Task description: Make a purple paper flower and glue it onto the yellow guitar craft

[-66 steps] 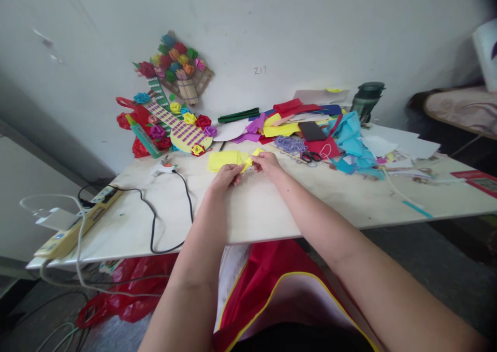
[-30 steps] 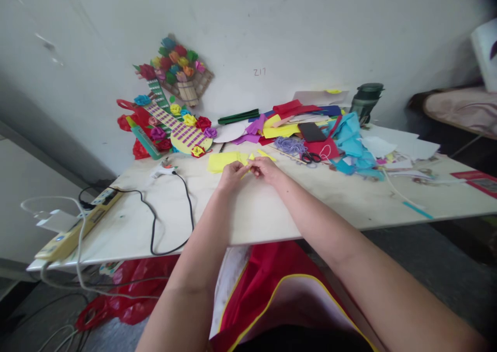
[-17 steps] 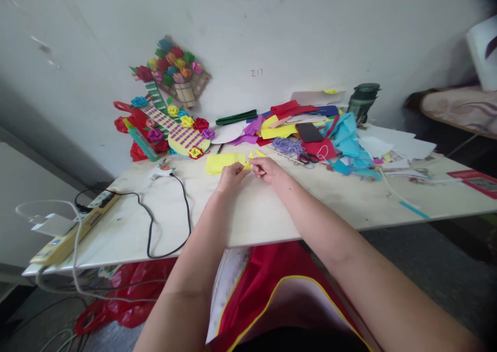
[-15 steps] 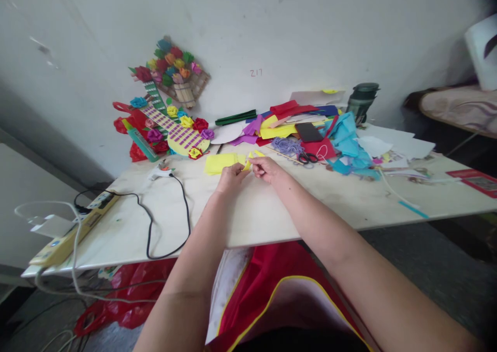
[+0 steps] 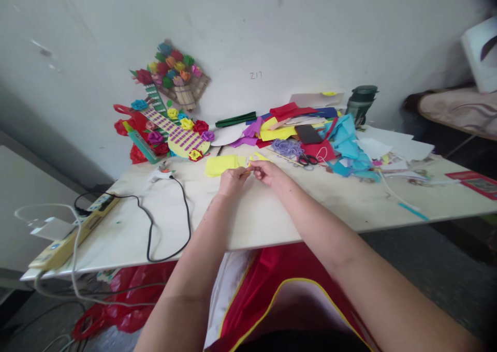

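Observation:
Over the middle of the table, my left hand (image 5: 233, 179) and my right hand (image 5: 265, 171) meet fingertip to fingertip, both closed in a pinch. Between them is a small piece of yellow paper (image 5: 247, 173), mostly covered by the fingers. A folded stack of yellow crepe paper (image 5: 221, 165) lies flat just behind my left hand. Yellow scraps (image 5: 259, 156) show beyond my right fingertips; whether they touch the fingers I cannot tell.
Right of the hands are purple yarn (image 5: 287, 146), scissors (image 5: 308, 160), a phone (image 5: 308, 134) and coloured paper (image 5: 345, 140). At left lie a glue gun (image 5: 161, 172), its black cord (image 5: 149, 217) and a power strip (image 5: 73, 238). Paper flowers (image 5: 176, 64) decorate crafts against the wall.
My left hand has turned, its fingers curling further over the yellow piece, so less of it shows. My right hand stays nearly in place, still pinching.

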{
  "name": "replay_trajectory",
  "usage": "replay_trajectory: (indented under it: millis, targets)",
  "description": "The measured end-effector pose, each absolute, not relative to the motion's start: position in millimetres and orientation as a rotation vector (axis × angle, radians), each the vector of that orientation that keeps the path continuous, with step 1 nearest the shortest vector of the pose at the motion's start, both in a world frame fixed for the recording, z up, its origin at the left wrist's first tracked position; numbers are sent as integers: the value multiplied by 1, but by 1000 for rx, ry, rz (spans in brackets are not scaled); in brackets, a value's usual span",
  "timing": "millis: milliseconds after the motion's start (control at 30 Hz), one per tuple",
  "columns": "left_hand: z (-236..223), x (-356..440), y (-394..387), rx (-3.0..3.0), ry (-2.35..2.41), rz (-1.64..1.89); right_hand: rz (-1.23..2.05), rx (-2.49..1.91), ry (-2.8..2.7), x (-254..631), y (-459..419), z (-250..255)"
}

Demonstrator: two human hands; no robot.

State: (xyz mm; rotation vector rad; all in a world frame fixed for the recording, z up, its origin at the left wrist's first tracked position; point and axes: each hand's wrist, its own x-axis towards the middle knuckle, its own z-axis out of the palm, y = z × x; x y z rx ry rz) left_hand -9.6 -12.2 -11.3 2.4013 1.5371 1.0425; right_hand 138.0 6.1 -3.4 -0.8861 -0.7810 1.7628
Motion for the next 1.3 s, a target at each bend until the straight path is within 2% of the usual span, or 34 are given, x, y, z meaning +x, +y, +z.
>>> replay_trajectory:
  millis: [400, 967, 1300]
  targets:
    - [-13, -10, -12, 2080, 1436, 1125, 1706, -736, -881, 138, 1, 1]
    - [-11, -9, -10, 1964, 1352, 1112, 1406, -820, -1046, 131, 6, -3]
    - [-10, -8, -8, 1840, 1275, 1109, 1334, -823, -1072, 133, 4, -1]
